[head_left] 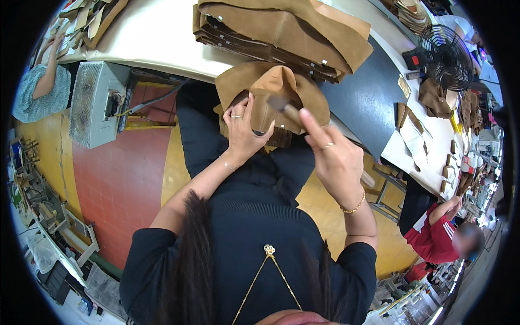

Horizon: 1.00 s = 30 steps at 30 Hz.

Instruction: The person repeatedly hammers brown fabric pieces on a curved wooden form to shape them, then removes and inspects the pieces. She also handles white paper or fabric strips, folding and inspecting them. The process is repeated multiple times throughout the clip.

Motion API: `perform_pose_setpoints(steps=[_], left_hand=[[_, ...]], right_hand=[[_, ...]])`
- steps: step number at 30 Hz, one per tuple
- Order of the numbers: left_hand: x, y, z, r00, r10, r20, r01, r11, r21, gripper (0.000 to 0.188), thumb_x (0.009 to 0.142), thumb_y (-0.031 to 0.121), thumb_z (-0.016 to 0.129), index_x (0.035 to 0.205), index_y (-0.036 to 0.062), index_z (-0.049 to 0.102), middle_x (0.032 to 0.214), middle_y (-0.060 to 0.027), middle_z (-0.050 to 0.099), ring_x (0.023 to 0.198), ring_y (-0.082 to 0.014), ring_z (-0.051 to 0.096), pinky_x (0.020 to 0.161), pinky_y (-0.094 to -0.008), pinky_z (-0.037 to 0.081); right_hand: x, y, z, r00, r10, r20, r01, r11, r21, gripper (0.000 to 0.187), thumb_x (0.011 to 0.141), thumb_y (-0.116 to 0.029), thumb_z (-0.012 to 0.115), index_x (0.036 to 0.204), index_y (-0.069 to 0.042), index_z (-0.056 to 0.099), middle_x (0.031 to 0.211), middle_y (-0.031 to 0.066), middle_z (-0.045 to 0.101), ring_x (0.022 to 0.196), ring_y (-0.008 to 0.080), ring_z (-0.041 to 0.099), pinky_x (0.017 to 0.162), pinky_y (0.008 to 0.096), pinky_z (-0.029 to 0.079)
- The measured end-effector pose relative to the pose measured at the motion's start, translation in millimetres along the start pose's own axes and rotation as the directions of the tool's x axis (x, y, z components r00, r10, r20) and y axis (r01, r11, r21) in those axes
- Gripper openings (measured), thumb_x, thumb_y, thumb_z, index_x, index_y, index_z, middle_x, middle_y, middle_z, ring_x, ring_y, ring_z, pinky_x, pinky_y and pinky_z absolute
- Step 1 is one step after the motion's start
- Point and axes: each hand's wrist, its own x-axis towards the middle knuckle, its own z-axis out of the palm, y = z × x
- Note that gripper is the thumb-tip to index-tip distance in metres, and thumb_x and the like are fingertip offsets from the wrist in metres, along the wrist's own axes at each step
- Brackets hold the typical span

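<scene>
A brown leather piece [311,97], curved and with a seam down its middle, rests over my lap at the table's edge. My left hand [242,127] grips its near left part, fingers on top and the thumb spread to the right. A small dark rounded edge shows between thumb and fingers; I cannot tell what it is. My right hand [337,160] is closed around the wooden handle of a hammer [291,112]. The hammer's head, smeared by motion, is over the seam, just right of my left fingers. Whether it touches the leather I cannot tell.
A thick stack of similar brown leather pieces [281,27] lies on the pale table [146,35] ahead. Right of it is a dark board [355,105], with a black fan [445,57] beyond. A metal-mesh machine [92,105] stands left. Co-workers are at both sides.
</scene>
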Motion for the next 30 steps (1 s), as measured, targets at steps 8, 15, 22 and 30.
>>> perform_pose_setpoints(steps=[8, 15, 22, 30], left_hand=[[0, 2, 0, 0.999, 0.005, 0.033, -0.005, 1.0, 0.021, 0.091, 0.073, 0.033, 0.082, 0.144, -0.006, 0.041, 0.123, -0.016, 0.053, 0.123, -0.0282, 0.049, 0.104, -0.0495, 0.031], [-1, 0, 3, 1.0, 0.02, -0.009, -0.019, 0.999, 0.039, 0.09, 0.073, 0.033, 0.083, 0.144, -0.0053, 0.042, 0.122, -0.0156, 0.054, 0.121, -0.0277, 0.051, 0.103, -0.0487, 0.031], [0, 1, 4, 1.0, 0.008, -0.022, -0.007, 0.999, 0.041, 0.088, 0.073, 0.033, 0.082, 0.143, -0.0047, 0.044, 0.121, -0.0152, 0.054, 0.12, -0.0276, 0.052, 0.103, -0.0471, 0.031], [-1, -1, 3, 1.0, -0.004, -0.018, 0.005, 1.0, 0.025, 0.086, 0.073, 0.033, 0.082, 0.142, -0.0035, 0.046, 0.123, -0.0146, 0.055, 0.121, -0.0274, 0.051, 0.103, -0.0461, 0.031]], right_hand=[[-33, 27, 82, 0.996, 0.057, -0.071, -0.034, 0.956, 0.292, 0.053, 0.086, -0.001, 0.07, 0.137, -0.007, 0.058, 0.078, 0.0114, 0.059, 0.058, 0.0258, 0.057, 0.055, 0.0358, 0.049], [-46, 15, 107, 0.936, 0.269, -0.228, -0.099, 0.821, 0.562, 0.047, 0.091, -0.003, 0.066, 0.137, -0.006, 0.058, 0.081, 0.0127, 0.062, 0.064, 0.0249, 0.059, 0.062, 0.0316, 0.05], [-41, 7, 100, 0.865, 0.45, -0.223, -0.2, 0.717, 0.668, 0.045, 0.099, -0.008, 0.06, 0.143, -0.008, 0.053, 0.093, 0.0136, 0.068, 0.07, 0.0183, 0.062, 0.072, 0.0294, 0.053], [-42, 11, 98, 0.862, 0.503, -0.064, -0.248, 0.53, 0.811, 0.052, 0.104, -0.018, 0.055, 0.153, -0.014, 0.04, 0.077, 0.0003, 0.058, 0.063, 0.0058, 0.047, 0.06, 0.0216, 0.044]])
